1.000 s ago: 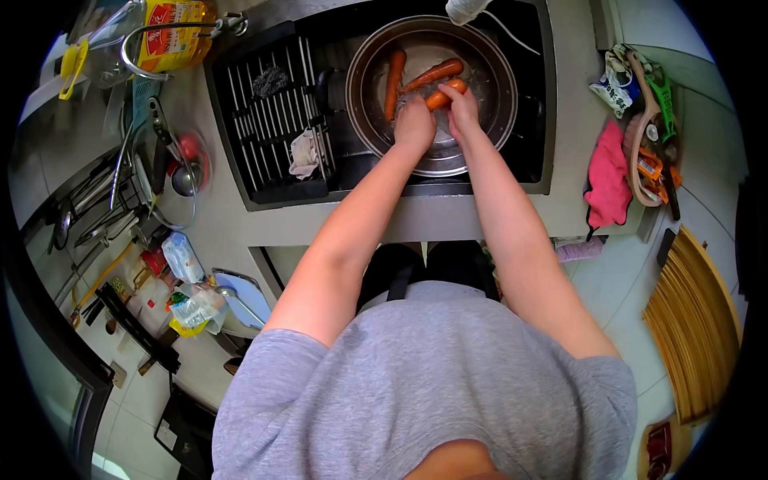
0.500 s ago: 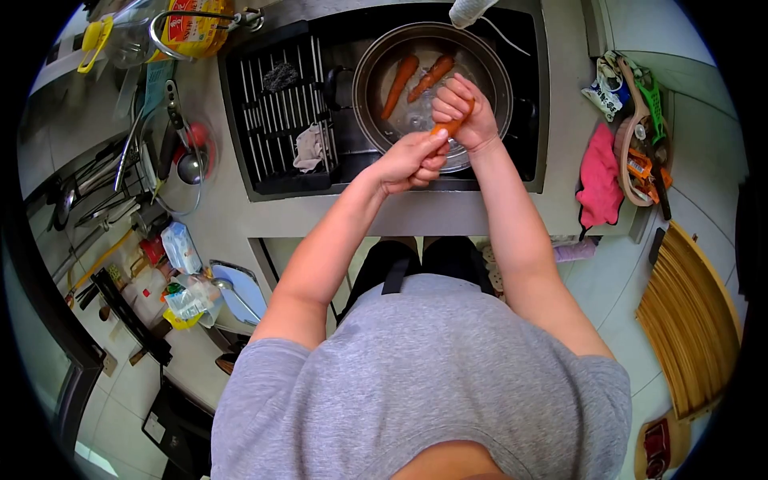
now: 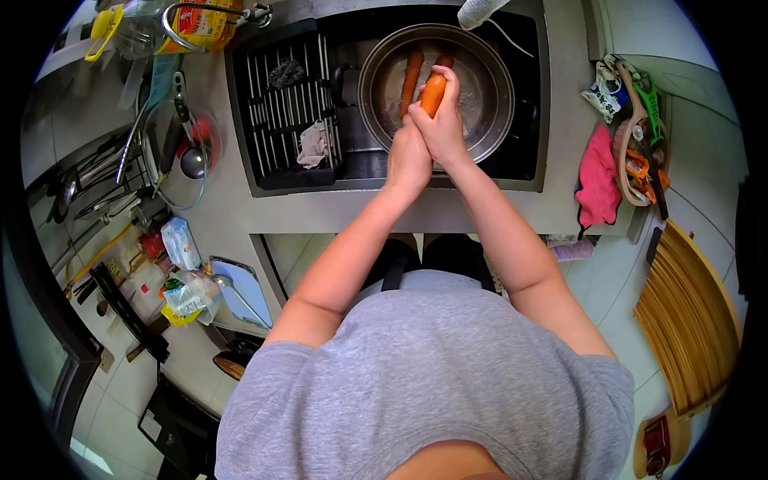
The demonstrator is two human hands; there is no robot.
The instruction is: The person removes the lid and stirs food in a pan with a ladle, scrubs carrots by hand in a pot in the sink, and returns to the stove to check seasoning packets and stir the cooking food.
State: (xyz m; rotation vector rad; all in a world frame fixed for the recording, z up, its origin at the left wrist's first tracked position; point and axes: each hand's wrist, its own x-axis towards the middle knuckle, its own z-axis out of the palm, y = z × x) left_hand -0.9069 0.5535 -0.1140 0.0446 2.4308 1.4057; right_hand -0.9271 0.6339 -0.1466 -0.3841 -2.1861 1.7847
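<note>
Over the near half of a round metal pot, both of my hands are on one orange carrot. My right hand is wrapped round it, and its thick end points up and away from me. My left hand is closed just below and touches my right hand, at the carrot's lower end, which is hidden. Inside the pot, one carrot lies along the left side in shallow water. Another carrot shows only its far tip behind the held one.
The pot stands in a black sink with a rack on its left, bearing a scouring pad and a rag. A white tap head hangs above. Right are a pink cloth and a basket; utensils hang left.
The held carrot was low in the pot, then raised and tilted between both fists. Now it points away from me, with my right hand further left and my left hand beneath it.
</note>
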